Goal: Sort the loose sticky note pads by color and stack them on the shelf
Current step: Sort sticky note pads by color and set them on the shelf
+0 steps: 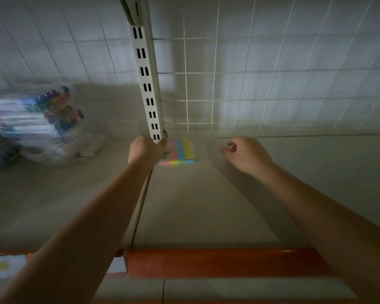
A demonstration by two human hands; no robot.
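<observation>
Now sticky note pads (178,151) sit at shelf (206,205) back, beside left hand (144,150); its fingers hidden, cannot tell. Right hand (244,153) loosely curled, empty. Pads probably light, loose; pinch sides.

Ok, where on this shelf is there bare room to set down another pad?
Bare shelf lies right of the right hand, and in front of the sticky note pads, toward the orange edge. It is crowded on the left, around the bagged markers, and by the slotted upright, where the left hand is.
</observation>
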